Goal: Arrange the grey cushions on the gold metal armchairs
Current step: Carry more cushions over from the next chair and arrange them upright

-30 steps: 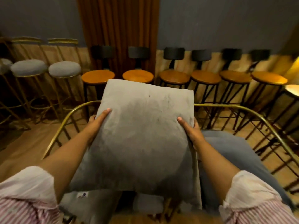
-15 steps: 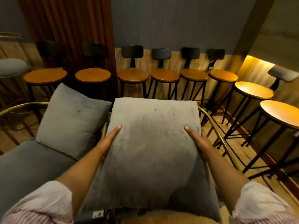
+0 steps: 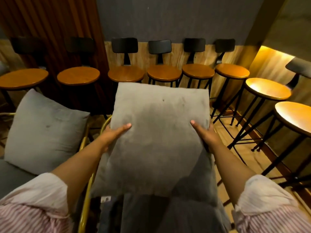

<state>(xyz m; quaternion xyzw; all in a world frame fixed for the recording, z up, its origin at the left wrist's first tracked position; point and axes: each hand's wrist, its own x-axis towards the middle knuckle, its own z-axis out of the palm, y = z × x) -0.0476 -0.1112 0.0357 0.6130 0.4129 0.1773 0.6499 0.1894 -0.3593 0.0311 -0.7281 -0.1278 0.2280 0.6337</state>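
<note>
Both hands clamp one grey cushion point(image 3: 158, 140) by its side edges, the left hand point(image 3: 114, 133) and right hand point(image 3: 204, 133) each with a thumb on the near face and fingers hidden behind. It hangs upright over the right gold armchair point(image 3: 87, 190). Soft and light, it should sag unless gripped at the sides. A second cushion point(image 3: 45, 132) leans on the left chair. The held cushion hides the seat back.

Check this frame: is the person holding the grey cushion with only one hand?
No: the left hand and right hand each grip a side of the grey cushion.
</note>
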